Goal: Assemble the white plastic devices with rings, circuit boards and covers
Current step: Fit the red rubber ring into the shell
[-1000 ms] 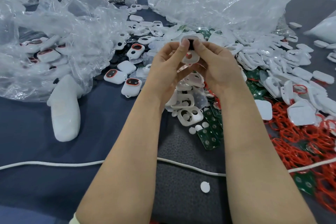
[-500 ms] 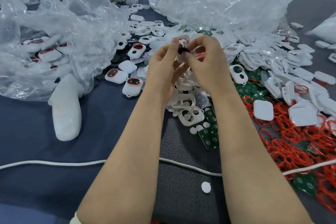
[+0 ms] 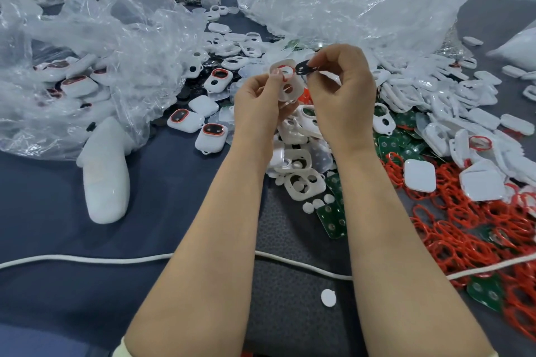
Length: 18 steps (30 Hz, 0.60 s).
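Note:
My left hand (image 3: 261,104) holds a white plastic shell (image 3: 287,81) upright above the table, a red ring seated round its upper opening. My right hand (image 3: 342,87) pinches a small black oval lens piece (image 3: 304,67) just to the right of that opening. Below the hands lie white shells (image 3: 304,182) and green circuit boards (image 3: 332,217). Loose red rings (image 3: 464,229) are heaped at the right, with flat white covers (image 3: 419,175) on them. Finished devices (image 3: 210,135) with red-rimmed black windows sit at the left.
Crumpled clear plastic bags (image 3: 87,61) fill the left and the back (image 3: 348,0). A white rounded tool (image 3: 106,180) lies at the left. A white cord (image 3: 87,261) crosses the dark blue cloth in front. A white disc (image 3: 328,297) lies near me.
The hands have drawn slightly apart. The black piece, earlier pressed between both hands at the shell, is now held by the right hand beside the opening, and the shell's ringed face shows.

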Available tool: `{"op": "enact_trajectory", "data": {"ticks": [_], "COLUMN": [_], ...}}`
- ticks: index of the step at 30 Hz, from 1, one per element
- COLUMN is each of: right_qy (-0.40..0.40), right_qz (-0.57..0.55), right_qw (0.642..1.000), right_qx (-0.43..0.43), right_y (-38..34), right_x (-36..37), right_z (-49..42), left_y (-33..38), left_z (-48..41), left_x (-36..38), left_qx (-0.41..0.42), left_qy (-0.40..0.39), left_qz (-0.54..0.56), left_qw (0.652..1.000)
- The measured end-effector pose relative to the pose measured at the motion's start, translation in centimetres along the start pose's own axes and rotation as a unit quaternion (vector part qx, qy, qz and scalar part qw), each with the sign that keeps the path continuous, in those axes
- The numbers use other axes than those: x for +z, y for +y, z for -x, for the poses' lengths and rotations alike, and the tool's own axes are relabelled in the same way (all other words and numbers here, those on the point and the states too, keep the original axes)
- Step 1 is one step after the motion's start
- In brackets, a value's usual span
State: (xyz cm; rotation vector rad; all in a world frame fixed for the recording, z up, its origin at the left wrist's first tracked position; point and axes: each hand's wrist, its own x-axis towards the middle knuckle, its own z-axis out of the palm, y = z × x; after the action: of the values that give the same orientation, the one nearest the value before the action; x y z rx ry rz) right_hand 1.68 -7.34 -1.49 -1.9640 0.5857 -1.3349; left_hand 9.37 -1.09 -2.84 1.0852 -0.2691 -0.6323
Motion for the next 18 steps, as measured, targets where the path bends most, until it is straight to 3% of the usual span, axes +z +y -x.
{"op": "enact_trajectory", "data": {"ticks": [11,18], "right_qy": [-0.022,-0.022], "right_qz": [-0.019,-0.004], "right_qw": [0.999,0.997], "right_qx": [0.018,0.074], "right_y": [-0.01,0.26], "right_x": [-0.06,-0.01], "right_z": [-0.05,-0.22], "left_y": [0.01,-0.05], "left_z": [0.10,0.25], "left_x": [0.07,0.22], "left_qx": [0.018,0.033], "left_qy": [-0.007,-0.006], "left_qz": [-0.013,-0.031], "left_qw": [1.000,0.999]}}
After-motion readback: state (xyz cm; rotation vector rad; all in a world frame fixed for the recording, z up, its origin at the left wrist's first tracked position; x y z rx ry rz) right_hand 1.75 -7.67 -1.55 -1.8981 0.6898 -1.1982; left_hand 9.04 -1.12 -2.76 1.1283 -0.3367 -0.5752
